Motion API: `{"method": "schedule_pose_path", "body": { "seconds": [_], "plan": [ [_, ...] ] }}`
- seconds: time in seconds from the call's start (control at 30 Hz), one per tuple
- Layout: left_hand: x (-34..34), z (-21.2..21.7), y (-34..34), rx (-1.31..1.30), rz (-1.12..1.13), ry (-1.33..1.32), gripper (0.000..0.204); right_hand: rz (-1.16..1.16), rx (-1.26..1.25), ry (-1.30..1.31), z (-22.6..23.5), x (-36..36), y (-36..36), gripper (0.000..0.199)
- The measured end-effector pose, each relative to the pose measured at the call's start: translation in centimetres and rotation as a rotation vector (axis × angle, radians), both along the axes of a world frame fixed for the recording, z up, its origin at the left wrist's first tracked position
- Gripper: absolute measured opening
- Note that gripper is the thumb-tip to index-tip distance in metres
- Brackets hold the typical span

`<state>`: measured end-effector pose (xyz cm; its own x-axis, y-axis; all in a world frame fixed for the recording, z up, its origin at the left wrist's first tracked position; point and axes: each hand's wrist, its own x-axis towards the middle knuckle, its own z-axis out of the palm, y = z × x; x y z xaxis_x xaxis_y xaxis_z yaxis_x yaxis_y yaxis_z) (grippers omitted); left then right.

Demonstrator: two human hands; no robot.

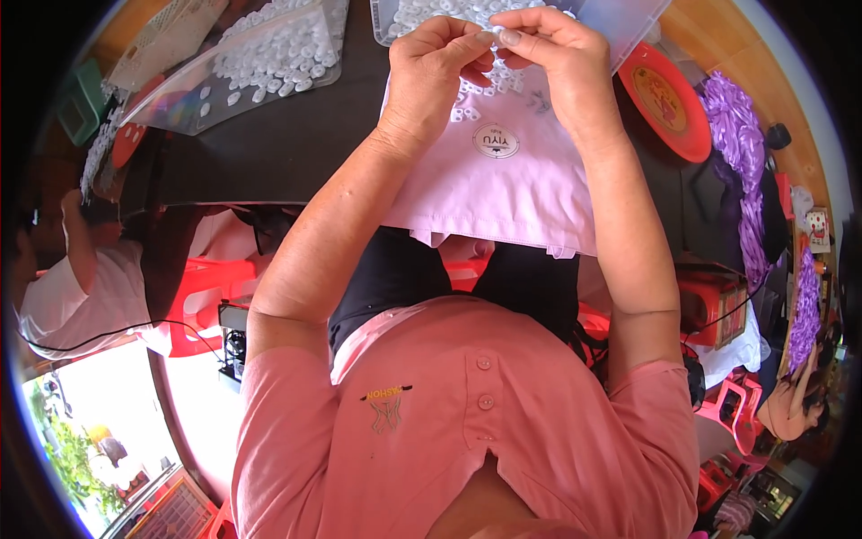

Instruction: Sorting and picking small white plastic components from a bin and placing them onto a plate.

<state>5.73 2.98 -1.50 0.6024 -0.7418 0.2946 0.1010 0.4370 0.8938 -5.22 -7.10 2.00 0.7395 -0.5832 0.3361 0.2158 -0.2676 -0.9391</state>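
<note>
White part [493, 34] between both hands' fingertips [508, 37]

A small home-style craft workshop — clear trays [269, 54] heaped with small white plastic pieces crowd the far edge of a dark table [260, 153], purple ribbon bunches [736, 126] pile at its right edge, and red plastic stools [202, 296] stand beneath — other people sit working nearby.
</note>
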Motion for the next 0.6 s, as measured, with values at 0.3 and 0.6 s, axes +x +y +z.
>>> {"method": "schedule_pose_path", "body": {
  "seconds": [0.3, 0.6],
  "plan": [
    [-0.4, 0.7, 0.1, -0.085, -0.104, 0.04, 0.017, 0.067, 0.182, 0.138, 1.8, -1.1, -0.5, 0.012],
    [-0.5, 0.9, 0.4, -0.098, -0.102, -0.124, 0.024, 0.304, 0.086, 0.263, 2.0, -1.9, -2.5, 0.022]
  ]
}}
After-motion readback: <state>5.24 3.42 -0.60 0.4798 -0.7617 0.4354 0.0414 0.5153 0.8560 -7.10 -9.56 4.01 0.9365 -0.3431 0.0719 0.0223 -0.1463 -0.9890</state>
